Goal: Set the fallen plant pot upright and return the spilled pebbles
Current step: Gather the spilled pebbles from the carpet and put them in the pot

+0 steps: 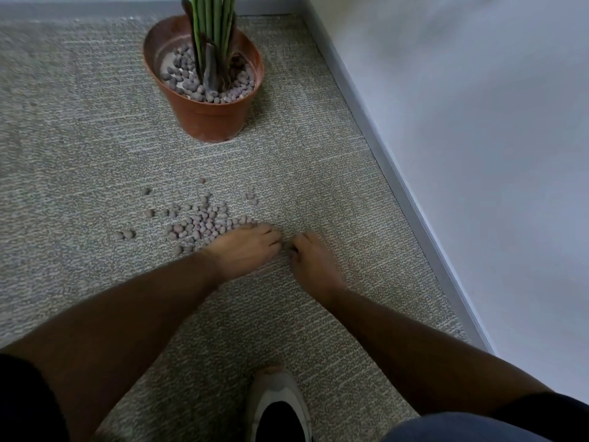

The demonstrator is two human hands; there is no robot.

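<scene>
A brown plastic plant pot (pixel 207 119) stands upright on the carpet near the corner, with green stalks (pixel 212 30) rising from it and grey pebbles around their base. Several spilled pebbles (pixel 200 223) lie scattered on the carpet in front of the pot. My left hand (pixel 245 247) rests palm down at the right edge of the pile, fingers cupped over some pebbles. My right hand (pixel 310 260) is just to its right, fingers curled at the carpet; what they pinch is hidden.
A grey skirting board (pixel 398 186) and white wall run along the right side and the back. My shoe (pixel 280 406) stands on the carpet near the bottom edge. Open carpet (pixel 73 138) stretches to the left.
</scene>
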